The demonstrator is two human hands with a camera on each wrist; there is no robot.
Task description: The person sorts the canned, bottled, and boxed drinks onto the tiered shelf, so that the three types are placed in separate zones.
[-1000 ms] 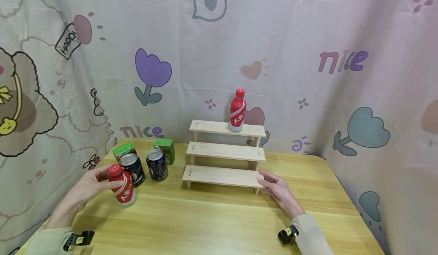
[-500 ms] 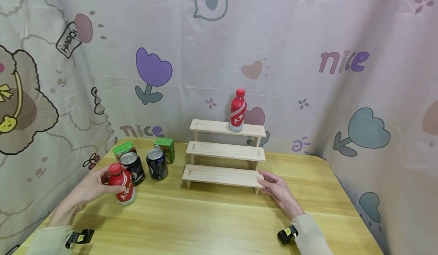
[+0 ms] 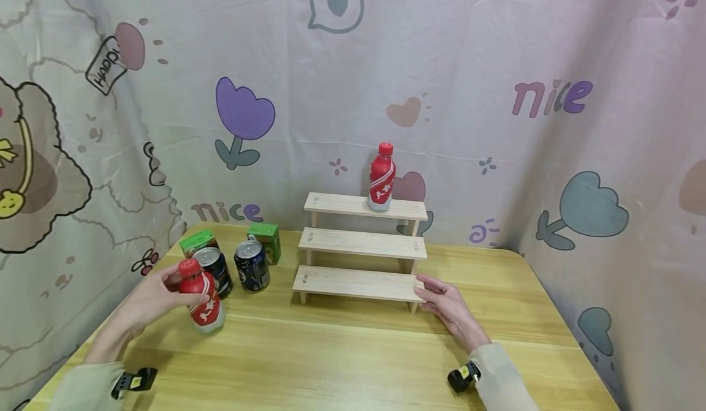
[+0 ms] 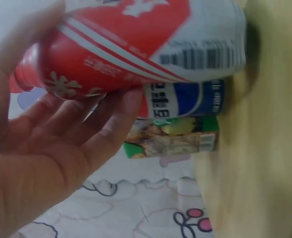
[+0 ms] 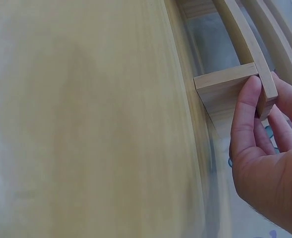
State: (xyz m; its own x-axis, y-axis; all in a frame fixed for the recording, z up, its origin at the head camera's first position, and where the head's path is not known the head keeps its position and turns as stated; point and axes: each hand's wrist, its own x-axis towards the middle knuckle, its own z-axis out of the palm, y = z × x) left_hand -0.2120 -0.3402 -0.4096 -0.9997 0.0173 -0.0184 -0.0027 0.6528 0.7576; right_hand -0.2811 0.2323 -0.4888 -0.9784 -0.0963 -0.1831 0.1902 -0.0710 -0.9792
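Observation:
At the left of the table, my left hand (image 3: 157, 297) holds a red bottle (image 3: 203, 301) with a white base, fingers and thumb around its upper part. The bottle tilts a little; whether its base touches the table I cannot tell. My right hand (image 3: 449, 307) pinches the right end of the lowest board of a three-tier wooden shelf (image 3: 353, 282). In the right wrist view, the thumb and fingers lie on either side of that board (image 5: 257, 69). A second red bottle (image 3: 382, 178) stands upright on the top tier.
Behind the held bottle stand two dark cans, one nearer (image 3: 215, 270) and one to its right (image 3: 252, 267). Two green boxes, left (image 3: 198, 241) and right (image 3: 266, 242), stand behind them. A printed curtain (image 3: 353, 92) hangs around the wooden table (image 3: 331, 356).
My left hand has shifted slightly to the right with the red bottle. The right hand keeps its hold on the shelf's end, and the shelf stays in place.

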